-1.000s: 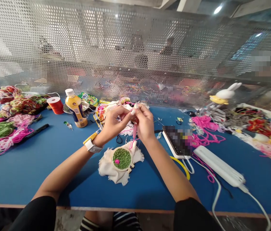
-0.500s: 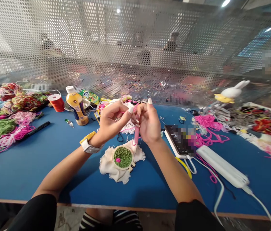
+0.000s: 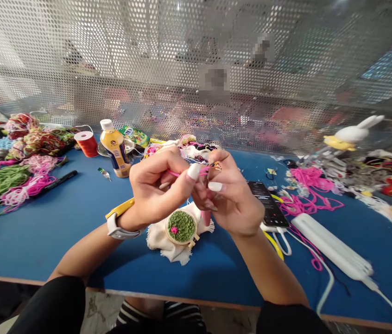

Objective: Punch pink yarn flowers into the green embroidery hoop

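Both hands raised together above the blue counter (image 3: 43,241), mid-scene. Left hand (image 3: 156,185) closed, thumb and fingers pinching a strand of pink yarn (image 3: 174,173). Right hand (image 3: 232,197) curled shut around a pink punch needle (image 3: 205,217), whose lower end pokes out below the palm; fingertips of both hands touching at the yarn. White watch (image 3: 114,228) on left wrist.

Just below the hands, on the counter: small embroidery hoop (image 3: 181,227) holding white cloth (image 3: 163,241), hoop filled with green stitching and one pink spot at near left.

Far left: yellow bottle (image 3: 115,148) with white cap, upright, contents not visible; orange thread spool (image 3: 86,143) just left of it; metal bowl (image 3: 126,147) behind bottle, contents unclear. Loose yarn piles (image 3: 15,178), green, pink, mixed, at far left, black pen (image 3: 57,181) beside them.

Right of the hands: phone (image 3: 267,206) flat on the counter, white power strip (image 3: 331,248) near right, pink yarn tangle (image 3: 303,185) beyond, white rabbit figure (image 3: 354,134) at the far right by the mesh screen (image 3: 112,69).
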{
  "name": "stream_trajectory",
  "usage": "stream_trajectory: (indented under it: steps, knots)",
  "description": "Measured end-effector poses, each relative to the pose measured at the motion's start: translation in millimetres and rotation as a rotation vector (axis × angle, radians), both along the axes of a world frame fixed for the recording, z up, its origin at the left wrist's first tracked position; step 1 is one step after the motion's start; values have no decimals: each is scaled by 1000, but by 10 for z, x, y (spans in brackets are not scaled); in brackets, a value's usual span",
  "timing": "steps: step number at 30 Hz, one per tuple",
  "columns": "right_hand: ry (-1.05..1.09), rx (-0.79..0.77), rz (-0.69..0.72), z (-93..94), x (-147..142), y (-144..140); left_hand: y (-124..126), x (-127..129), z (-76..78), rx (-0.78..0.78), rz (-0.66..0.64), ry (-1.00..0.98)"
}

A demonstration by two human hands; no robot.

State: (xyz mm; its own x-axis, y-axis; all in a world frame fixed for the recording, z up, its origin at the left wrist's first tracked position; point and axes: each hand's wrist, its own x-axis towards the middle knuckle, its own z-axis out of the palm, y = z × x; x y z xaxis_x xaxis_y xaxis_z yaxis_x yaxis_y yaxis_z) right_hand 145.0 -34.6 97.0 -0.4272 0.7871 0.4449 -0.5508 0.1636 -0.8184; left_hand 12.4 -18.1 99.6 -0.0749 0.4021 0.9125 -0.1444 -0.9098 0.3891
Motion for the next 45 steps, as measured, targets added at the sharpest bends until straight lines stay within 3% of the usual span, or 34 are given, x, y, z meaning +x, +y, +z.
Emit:
stream_trajectory:
  steps: [10,45]
  knots:
    - [-27,-90,-166,32,-57,-48,-38,28,-2,24,-39,50]
    - [-94,-72,-211,0,-49,-93,-28,7,13,34,27,135]
